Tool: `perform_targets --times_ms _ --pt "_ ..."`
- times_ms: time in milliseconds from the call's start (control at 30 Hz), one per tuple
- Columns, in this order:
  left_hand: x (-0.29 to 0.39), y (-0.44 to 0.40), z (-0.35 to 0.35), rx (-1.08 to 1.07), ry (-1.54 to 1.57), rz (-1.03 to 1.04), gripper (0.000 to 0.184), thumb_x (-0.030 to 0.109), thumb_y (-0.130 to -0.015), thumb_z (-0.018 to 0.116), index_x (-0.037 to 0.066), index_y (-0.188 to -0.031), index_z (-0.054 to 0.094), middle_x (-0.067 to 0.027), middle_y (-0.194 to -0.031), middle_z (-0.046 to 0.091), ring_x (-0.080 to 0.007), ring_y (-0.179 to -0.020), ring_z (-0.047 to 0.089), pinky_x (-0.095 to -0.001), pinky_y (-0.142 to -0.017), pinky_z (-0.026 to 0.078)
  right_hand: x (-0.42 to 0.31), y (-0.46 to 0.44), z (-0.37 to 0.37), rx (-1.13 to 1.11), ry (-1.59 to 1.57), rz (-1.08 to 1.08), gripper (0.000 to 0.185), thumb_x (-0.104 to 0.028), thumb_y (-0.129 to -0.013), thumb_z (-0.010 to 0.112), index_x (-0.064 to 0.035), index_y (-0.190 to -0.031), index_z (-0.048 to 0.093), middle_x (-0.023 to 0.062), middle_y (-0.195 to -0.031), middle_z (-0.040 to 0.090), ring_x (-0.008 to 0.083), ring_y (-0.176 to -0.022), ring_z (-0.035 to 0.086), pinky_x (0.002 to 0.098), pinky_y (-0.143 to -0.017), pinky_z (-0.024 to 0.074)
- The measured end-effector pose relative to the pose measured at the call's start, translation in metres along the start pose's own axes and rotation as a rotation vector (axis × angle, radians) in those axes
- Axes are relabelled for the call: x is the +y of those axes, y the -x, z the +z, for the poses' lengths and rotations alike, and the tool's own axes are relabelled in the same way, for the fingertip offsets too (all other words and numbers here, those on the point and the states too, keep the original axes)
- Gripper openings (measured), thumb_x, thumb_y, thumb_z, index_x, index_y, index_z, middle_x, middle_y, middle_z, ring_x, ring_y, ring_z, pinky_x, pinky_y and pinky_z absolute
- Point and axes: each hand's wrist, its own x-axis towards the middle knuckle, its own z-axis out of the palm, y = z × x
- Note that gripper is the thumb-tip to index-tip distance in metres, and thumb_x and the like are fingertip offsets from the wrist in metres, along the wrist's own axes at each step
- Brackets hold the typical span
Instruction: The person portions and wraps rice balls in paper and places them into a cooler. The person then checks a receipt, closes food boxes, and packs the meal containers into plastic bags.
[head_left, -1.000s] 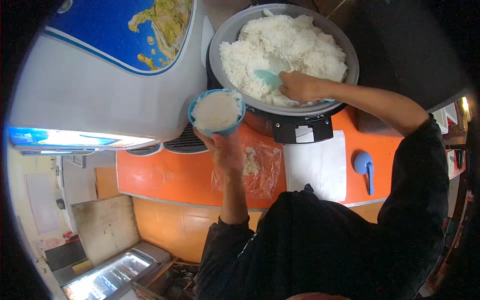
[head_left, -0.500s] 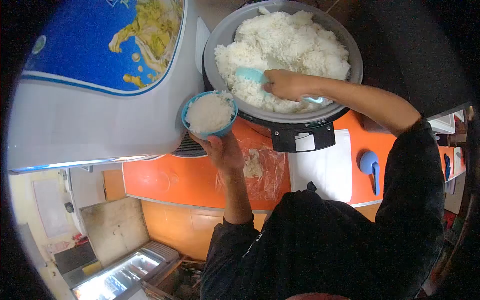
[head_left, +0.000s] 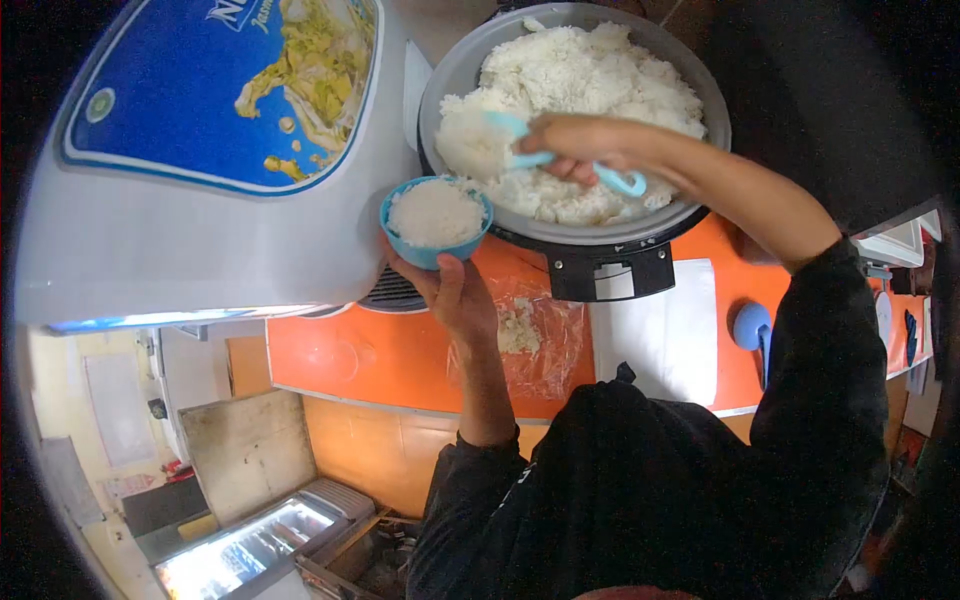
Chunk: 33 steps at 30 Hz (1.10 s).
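My left hand [head_left: 455, 297] is wrapped round the lower side of a blue bowl [head_left: 432, 256], which is heaped with white rice [head_left: 436, 212]. The bowl is beside the left rim of a big grey rice pot [head_left: 711, 100]. Inside the pot lies a large mound of rice [head_left: 590, 75]. Over its lower left part my right hand [head_left: 575, 145] grips a light-blue rice paddle [head_left: 622, 182], whose handle end sticks out to the right. Rice is on the paddle's blade, which is blurred.
Loose rice [head_left: 520, 330] lies on clear plastic film on the orange counter [head_left: 310, 352]. White paper [head_left: 655, 335] and a blue ladle [head_left: 752, 328] are farther right. A large white dispenser [head_left: 220, 250] with a blue panel stands left of the pot.
My right hand has lifted the paddle, which now carries rice at the pot's left part. The bowl stays in my left hand beside the pot, tilted somewhat differently.
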Motion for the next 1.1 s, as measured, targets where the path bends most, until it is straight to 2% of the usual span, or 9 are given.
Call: perform_targets --times_ms 133,200,233,400,567,600,667,800,1100 --pt "0.017 -0.001 0.025 -0.025 -0.057 -0.048 0.077 0.015 -0.073 0.062 0.013 -0.130 0.011 -0.0107 -0.128 0.025 -0.0258 -0.115 0.029 -0.0411 -0.095 0.026 -0.017 0.040 0.020 0.275 0.461 -0.246 0.022 -0.023 -0.085 0.042 -0.0020 -0.083 0.040 0.0025 -0.044 0.039 0.0146 -0.033 0.041 0.0303 -0.030 0.0308" --pt "0.018 -0.007 0.041 -0.079 -0.006 -0.127 0.075 0.011 -0.075 0.061 0.013 -0.130 0.011 -0.0104 -0.127 0.025 -0.0253 -0.114 0.030 -0.0401 -0.095 0.027 -0.003 0.054 0.044 0.950 1.166 -0.568 0.020 -0.018 -0.081 0.044 0.0010 -0.079 0.041 0.0139 -0.052 0.051 0.0205 -0.043 0.055 0.0364 -0.034 0.0395" --pt "0.016 -0.009 0.048 -0.136 0.044 -0.213 0.073 0.008 -0.076 0.059 0.014 -0.130 0.010 -0.0101 -0.126 0.026 -0.0248 -0.113 0.031 -0.0391 -0.094 0.029 0.003 0.065 0.061 0.911 1.254 -0.539 0.017 -0.014 -0.077 0.046 0.0009 -0.083 0.039 0.0165 -0.057 0.055 0.0271 -0.048 0.058 0.0385 -0.038 0.0431" --pt "0.000 -0.019 0.073 -0.221 0.143 -0.235 0.068 0.014 -0.077 0.058 0.013 -0.129 0.013 -0.0105 -0.126 0.027 -0.0279 -0.113 0.031 -0.0464 -0.092 0.030 0.021 0.082 0.076 0.989 1.356 -0.493 0.017 -0.012 -0.076 0.044 -0.0012 -0.088 0.038 0.0176 -0.060 0.056 0.0360 -0.052 0.056 0.0434 -0.044 0.0449" --pt "-0.002 -0.038 0.068 -0.382 0.340 -0.262 0.070 0.023 -0.073 0.062 0.013 -0.128 0.019 -0.0117 -0.130 0.025 -0.0330 -0.119 0.026 -0.0546 -0.096 0.024 -0.001 0.088 0.014 1.167 1.156 -0.750 0.019 -0.022 -0.084 0.041 -0.0044 -0.090 0.044 0.0123 -0.051 0.050 0.0262 -0.042 0.054 0.0343 -0.035 0.0414" --pt "-0.003 -0.040 0.067 -0.400 0.392 -0.290 0.071 0.024 -0.072 0.062 0.013 -0.128 0.020 -0.0118 -0.131 0.023 -0.0331 -0.121 0.023 -0.0550 -0.097 0.021 -0.010 0.099 -0.003 1.170 1.161 -0.767 0.019 -0.022 -0.084 0.041 -0.0044 -0.090 0.044 0.0123 -0.051 0.050 0.0262 -0.042 0.054 0.0343 -0.035 0.0414" --pt "-0.005 -0.043 0.063 -0.416 0.444 -0.312 0.071 0.025 -0.072 0.062 0.012 -0.128 0.020 -0.0118 -0.133 0.021 -0.0333 -0.122 0.021 -0.0555 -0.098 0.018 -0.026 0.127 -0.023 0.511 0.304 -0.438 0.034 -0.036 -0.086 0.037 -0.0043 -0.081 0.045 0.0061 -0.045 0.044 0.0148 -0.034 0.045 0.0319 -0.029 0.0333" --pt "-0.008 -0.043 0.071 -0.537 0.479 -0.316 0.069 0.019 -0.075 0.060 0.017 -0.128 0.017 -0.0068 -0.132 0.020 -0.0296 -0.121 0.022 -0.0556 -0.097 0.019 -0.002 0.111 0.007 0.262 0.143 -0.120 0.044 -0.042 -0.087 0.031 -0.0043 -0.071 0.045 -0.0015 -0.040 0.032 0.0075 -0.029 0.029 0.0262 -0.026 0.0259" --pt "-0.013 -0.039 0.071 -0.493 0.597 -0.535 0.067 0.022 -0.074 0.060 0.013 -0.128 0.020 -0.0084 -0.132 0.024 -0.0289 -0.122 0.022 -0.0529 -0.099 0.020 -0.037 0.098 0.004 0.284 0.463 -0.058 0.053 -0.047 -0.087 0.030 -0.0019 -0.063 0.046 -0.0005 -0.038 0.029 0.0088 -0.027 0.028 0.0257 -0.025 0.0248"
